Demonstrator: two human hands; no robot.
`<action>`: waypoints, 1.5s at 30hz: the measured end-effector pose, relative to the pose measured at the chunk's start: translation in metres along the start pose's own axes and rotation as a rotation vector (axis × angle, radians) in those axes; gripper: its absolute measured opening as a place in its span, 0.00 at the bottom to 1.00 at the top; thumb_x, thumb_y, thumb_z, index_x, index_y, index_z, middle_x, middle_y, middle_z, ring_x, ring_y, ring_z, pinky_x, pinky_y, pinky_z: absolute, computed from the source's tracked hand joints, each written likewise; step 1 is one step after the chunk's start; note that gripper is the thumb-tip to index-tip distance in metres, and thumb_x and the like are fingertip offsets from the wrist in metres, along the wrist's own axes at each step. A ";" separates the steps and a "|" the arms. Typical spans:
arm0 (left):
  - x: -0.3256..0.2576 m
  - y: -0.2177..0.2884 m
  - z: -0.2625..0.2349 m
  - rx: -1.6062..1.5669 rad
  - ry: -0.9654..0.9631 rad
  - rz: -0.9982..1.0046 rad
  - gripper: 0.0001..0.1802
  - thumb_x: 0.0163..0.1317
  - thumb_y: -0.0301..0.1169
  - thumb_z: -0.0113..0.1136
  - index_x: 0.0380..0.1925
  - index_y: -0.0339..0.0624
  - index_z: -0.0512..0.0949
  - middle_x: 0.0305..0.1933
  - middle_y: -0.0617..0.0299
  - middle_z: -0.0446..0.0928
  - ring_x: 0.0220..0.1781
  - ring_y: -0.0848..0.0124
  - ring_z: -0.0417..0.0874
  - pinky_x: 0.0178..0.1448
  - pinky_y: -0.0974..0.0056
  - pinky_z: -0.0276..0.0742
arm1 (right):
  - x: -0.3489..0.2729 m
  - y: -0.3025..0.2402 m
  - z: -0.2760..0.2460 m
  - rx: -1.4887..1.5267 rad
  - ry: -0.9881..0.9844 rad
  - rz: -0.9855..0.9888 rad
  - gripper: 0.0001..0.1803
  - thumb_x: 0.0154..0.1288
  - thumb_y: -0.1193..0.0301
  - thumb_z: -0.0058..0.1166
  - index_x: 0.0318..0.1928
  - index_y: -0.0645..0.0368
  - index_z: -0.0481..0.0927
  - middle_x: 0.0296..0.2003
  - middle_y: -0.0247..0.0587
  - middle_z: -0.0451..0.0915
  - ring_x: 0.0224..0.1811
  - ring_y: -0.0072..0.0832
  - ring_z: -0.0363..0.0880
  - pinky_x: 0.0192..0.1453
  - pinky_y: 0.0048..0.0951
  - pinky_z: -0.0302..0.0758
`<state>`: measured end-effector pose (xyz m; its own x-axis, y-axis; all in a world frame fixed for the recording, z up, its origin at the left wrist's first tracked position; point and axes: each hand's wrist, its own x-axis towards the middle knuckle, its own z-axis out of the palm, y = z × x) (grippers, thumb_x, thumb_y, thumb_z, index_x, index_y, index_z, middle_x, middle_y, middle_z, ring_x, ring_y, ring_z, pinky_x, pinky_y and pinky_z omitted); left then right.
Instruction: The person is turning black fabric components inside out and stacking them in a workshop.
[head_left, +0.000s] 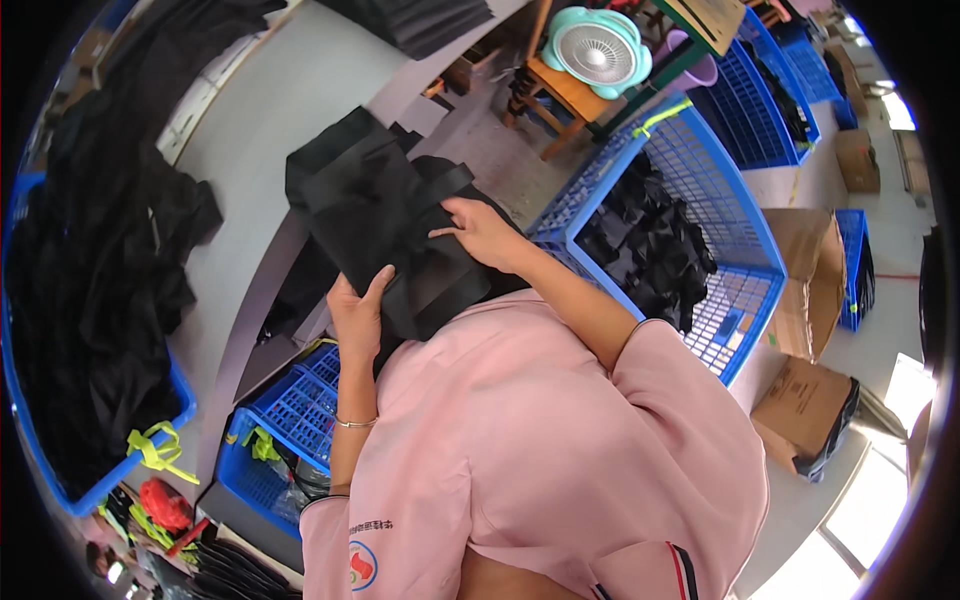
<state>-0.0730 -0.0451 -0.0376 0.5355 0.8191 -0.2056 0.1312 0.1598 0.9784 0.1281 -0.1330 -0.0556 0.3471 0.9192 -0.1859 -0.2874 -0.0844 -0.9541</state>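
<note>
A folded piece of black fabric (375, 205) with strap-like strips across it is spread in front of my body, partly over my lap. My left hand (357, 315) grips its near left edge, thumb on top and the other fingers hidden beneath. On the right side, my right hand (480, 235) has the cloth between thumb and fingers, next to a raised strip (443, 184). The exact kind of article is hard to make out. A bracelet (355, 423) circles my left wrist.
At left, a blue crate (185, 395) overflows with black cloth beside a grey table (265, 100). Another blue crate (745, 245) with black pieces stands at right, near cardboard boxes (805, 405). A smaller blue basket (300, 410) sits by my left forearm. A turquoise fan (598, 52) rests on a wooden stool (575, 92).
</note>
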 end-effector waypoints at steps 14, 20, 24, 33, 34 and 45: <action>-0.049 0.195 0.098 -0.291 -0.951 0.699 0.16 0.65 0.22 0.55 0.52 0.30 0.80 0.56 0.49 0.80 0.55 0.60 0.84 0.57 0.63 0.79 | -0.229 0.101 -0.291 0.278 1.042 -0.016 0.24 0.76 0.61 0.48 0.67 0.57 0.72 0.62 0.44 0.75 0.63 0.39 0.76 0.66 0.41 0.75; -0.075 0.213 0.110 -0.393 -1.135 0.802 0.15 0.64 0.22 0.57 0.50 0.30 0.80 0.54 0.50 0.81 0.54 0.60 0.84 0.57 0.63 0.79 | -0.346 0.144 -0.372 -0.022 1.465 0.469 0.29 0.67 0.57 0.59 0.63 0.58 0.72 0.46 0.43 0.79 0.40 0.34 0.81 0.37 0.38 0.84; -0.079 0.212 0.105 -0.397 -1.112 0.815 0.14 0.64 0.22 0.58 0.49 0.31 0.81 0.52 0.50 0.82 0.53 0.60 0.84 0.57 0.63 0.79 | -0.355 0.182 -0.382 -0.161 1.533 0.699 0.22 0.67 0.67 0.59 0.57 0.61 0.72 0.38 0.44 0.78 0.34 0.31 0.79 0.28 0.31 0.82; -0.078 0.213 0.066 -0.357 -0.948 0.886 0.13 0.62 0.23 0.60 0.46 0.31 0.82 0.49 0.51 0.83 0.52 0.60 0.85 0.57 0.62 0.79 | -0.142 0.091 -0.267 -0.445 0.963 0.154 0.27 0.67 0.75 0.57 0.65 0.68 0.70 0.55 0.46 0.76 0.47 0.29 0.80 0.41 0.24 0.82; -0.076 0.214 0.059 -0.354 -0.922 0.895 0.13 0.62 0.23 0.60 0.46 0.32 0.82 0.49 0.51 0.83 0.52 0.60 0.85 0.57 0.62 0.79 | -0.120 0.072 -0.255 -0.436 0.856 0.163 0.27 0.68 0.75 0.57 0.66 0.67 0.69 0.57 0.46 0.75 0.49 0.30 0.80 0.42 0.25 0.83; -0.024 0.191 -0.057 0.114 -0.014 0.794 0.11 0.61 0.24 0.63 0.43 0.33 0.83 0.45 0.53 0.85 0.51 0.59 0.86 0.57 0.61 0.79 | -0.038 0.037 -0.155 -0.597 0.551 -0.089 0.21 0.72 0.76 0.53 0.63 0.66 0.70 0.64 0.45 0.67 0.55 0.32 0.80 0.46 0.26 0.81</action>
<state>-0.1082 -0.0029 0.1559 0.5149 0.6573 0.5504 -0.2093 -0.5262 0.8242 0.2422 -0.2305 -0.1203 0.7799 0.6243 -0.0443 0.2318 -0.3539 -0.9061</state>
